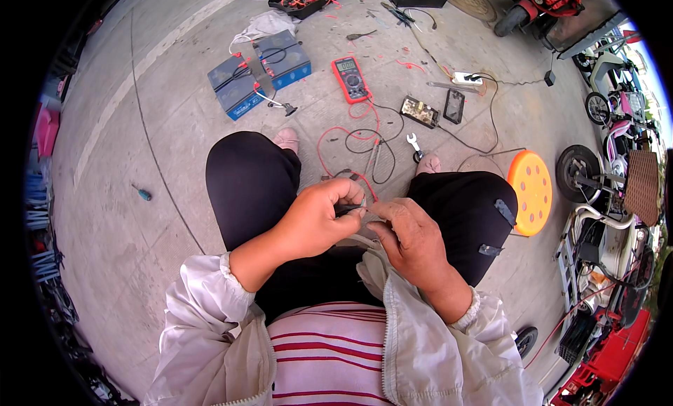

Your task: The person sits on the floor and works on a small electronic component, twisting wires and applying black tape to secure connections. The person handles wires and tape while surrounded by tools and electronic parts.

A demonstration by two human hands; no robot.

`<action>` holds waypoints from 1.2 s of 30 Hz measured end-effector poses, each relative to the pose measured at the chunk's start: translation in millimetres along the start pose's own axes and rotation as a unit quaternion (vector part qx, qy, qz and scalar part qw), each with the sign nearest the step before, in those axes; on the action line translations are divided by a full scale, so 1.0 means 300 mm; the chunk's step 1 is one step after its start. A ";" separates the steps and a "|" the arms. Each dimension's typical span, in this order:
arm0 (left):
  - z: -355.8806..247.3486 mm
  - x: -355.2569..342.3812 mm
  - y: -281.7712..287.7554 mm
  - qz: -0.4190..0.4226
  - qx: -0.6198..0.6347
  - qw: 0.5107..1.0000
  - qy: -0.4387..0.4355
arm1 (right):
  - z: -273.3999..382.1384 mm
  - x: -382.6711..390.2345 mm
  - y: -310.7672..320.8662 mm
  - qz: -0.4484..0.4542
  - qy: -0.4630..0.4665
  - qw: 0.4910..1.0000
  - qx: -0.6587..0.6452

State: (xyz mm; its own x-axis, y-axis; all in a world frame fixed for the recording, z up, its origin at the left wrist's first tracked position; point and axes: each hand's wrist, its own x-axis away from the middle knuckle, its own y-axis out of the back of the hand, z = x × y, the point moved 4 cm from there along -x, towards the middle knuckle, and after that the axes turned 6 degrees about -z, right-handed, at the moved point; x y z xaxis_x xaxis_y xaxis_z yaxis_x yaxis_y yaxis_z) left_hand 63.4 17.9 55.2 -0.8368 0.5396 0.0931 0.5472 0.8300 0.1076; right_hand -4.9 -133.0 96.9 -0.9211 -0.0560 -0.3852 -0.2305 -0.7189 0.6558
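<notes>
My hands meet above my lap, fingertips almost touching. My left hand point(324, 213) is closed in a pinch on a thin black wire point(345, 210), its far part hidden by the fingers. My right hand point(415, 239) has its fingertips closed at the end of a red wire point(371, 187); the exact grip is partly hidden. That red wire curls back over the ground toward a red multimeter point(350, 79), whose screen is lit. A black wire point(378, 169) loops beside it, and an open-end wrench point(413, 144) lies near my right foot.
Two blue batteries point(259, 74) stand beyond my left knee. An opened circuit box point(420, 111), a black cover point(454, 106) and a white power strip point(467, 78) lie ahead. An orange stool point(530, 193) is by my right knee. A small screwdriver point(143, 193) lies left; parked bikes point(580, 173) line the right.
</notes>
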 end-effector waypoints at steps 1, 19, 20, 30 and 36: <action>0.009 0.001 -0.002 0.000 0.020 1.000 0.006 | -0.001 0.002 -0.003 -0.003 0.011 1.000 0.021; -0.004 0.004 0.006 0.012 -0.001 1.000 0.007 | -0.031 0.005 0.007 0.028 -0.067 0.994 -0.081; -0.002 0.004 0.004 0.018 0.009 1.000 0.011 | -0.025 0.000 0.007 0.020 -0.029 0.998 -0.054; -0.046 0.007 -0.008 0.032 -0.108 0.990 -0.089 | -0.029 0.005 -0.009 0.002 0.013 1.000 -0.029; -0.041 0.011 -0.032 -0.024 -0.153 0.976 -0.151 | -0.097 0.075 -0.081 0.066 -0.543 0.655 -0.521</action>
State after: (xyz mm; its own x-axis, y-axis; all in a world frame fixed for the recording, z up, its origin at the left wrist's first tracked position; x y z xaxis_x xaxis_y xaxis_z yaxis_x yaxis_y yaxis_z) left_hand 55.6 10.0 66.7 -0.8033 0.5569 -0.2111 0.4490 0.7991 0.3997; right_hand -10.9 -137.0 53.4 -0.7216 -0.0462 0.6908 -0.3079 -0.8722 -0.3800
